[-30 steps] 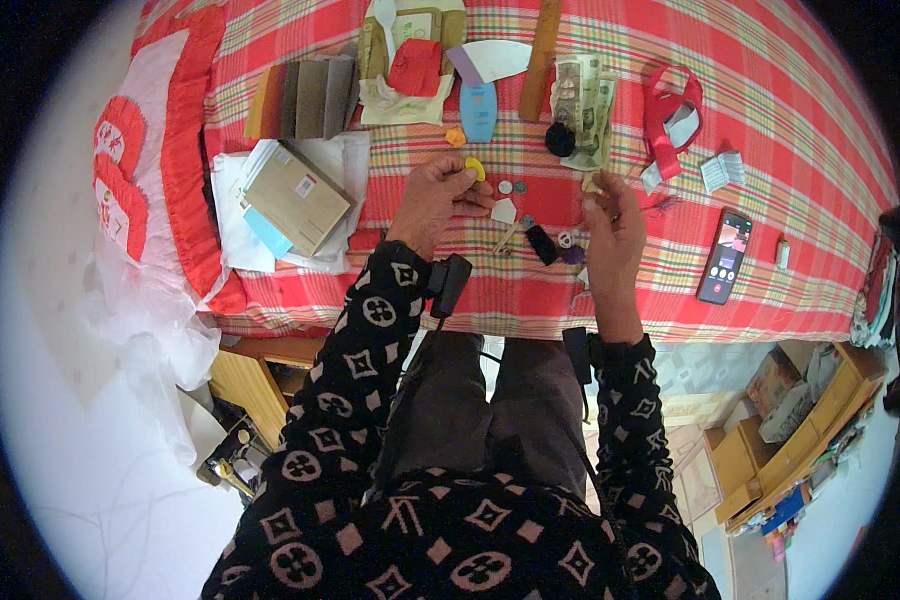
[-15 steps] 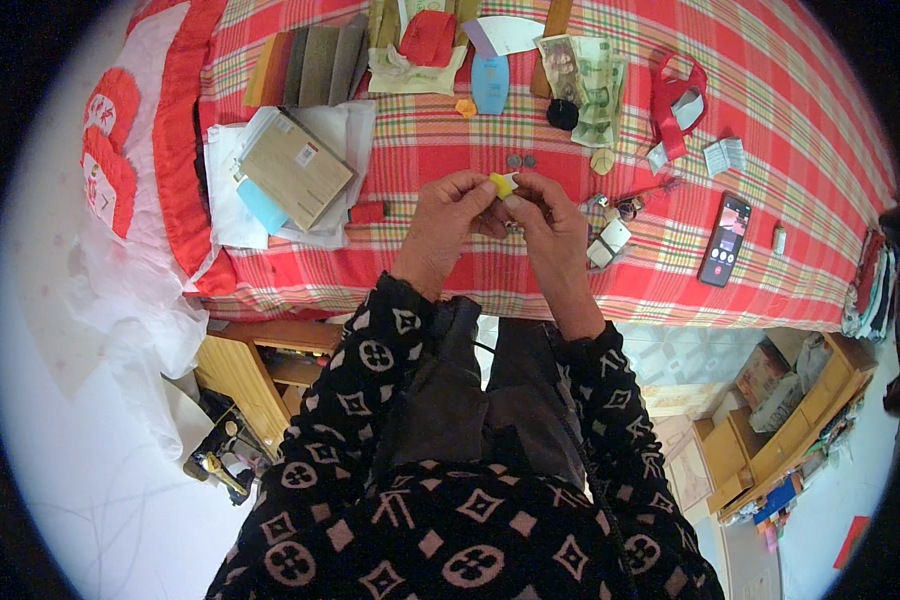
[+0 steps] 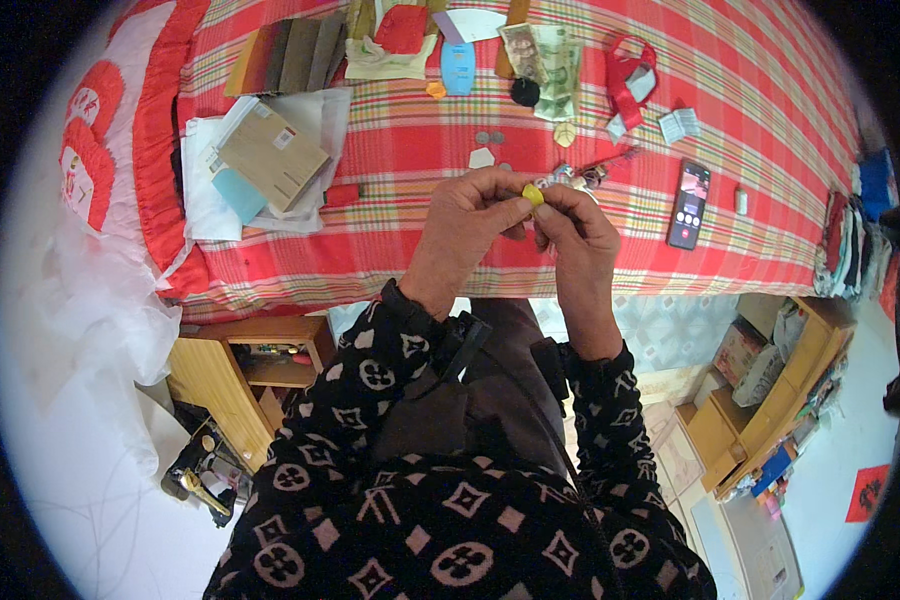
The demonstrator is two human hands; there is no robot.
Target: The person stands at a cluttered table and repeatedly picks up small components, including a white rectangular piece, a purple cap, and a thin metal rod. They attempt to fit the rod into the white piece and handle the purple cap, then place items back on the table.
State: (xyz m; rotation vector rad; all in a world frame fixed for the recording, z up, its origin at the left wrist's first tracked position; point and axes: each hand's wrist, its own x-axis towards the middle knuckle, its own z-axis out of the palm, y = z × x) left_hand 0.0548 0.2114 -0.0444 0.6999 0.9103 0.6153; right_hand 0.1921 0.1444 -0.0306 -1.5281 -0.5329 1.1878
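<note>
Over the near part of the checked bedspread [image 3: 420, 150], my left hand [image 3: 467, 225] and my right hand [image 3: 582, 235] meet at the fingertips. Both are closed in a pinch on a small yellow piece [image 3: 533, 195], too small to tell its kind. Just beyond the left fingers lie a white angular piece [image 3: 481, 158] and several grey coins [image 3: 482, 137]. A bunch of keys [image 3: 592, 176] shows past my right fingers, partly hidden by that hand. Farther off is a thin gold-coloured piece [image 3: 565, 134].
At left lie a brown padded envelope [image 3: 273, 160] on white packaging, a small red object [image 3: 343, 195] and fabric swatches [image 3: 295, 55]. Toward the back are banknotes [image 3: 560, 85], a black pompom [image 3: 525, 92] and a blue card [image 3: 457, 68]. Right: a red strap [image 3: 625, 85] and a lit phone [image 3: 688, 205].
My hands have moved right and a little nearer with the yellow piece, uncovering the white piece and covering more of the things by the keys. The whole view has shifted slightly.
</note>
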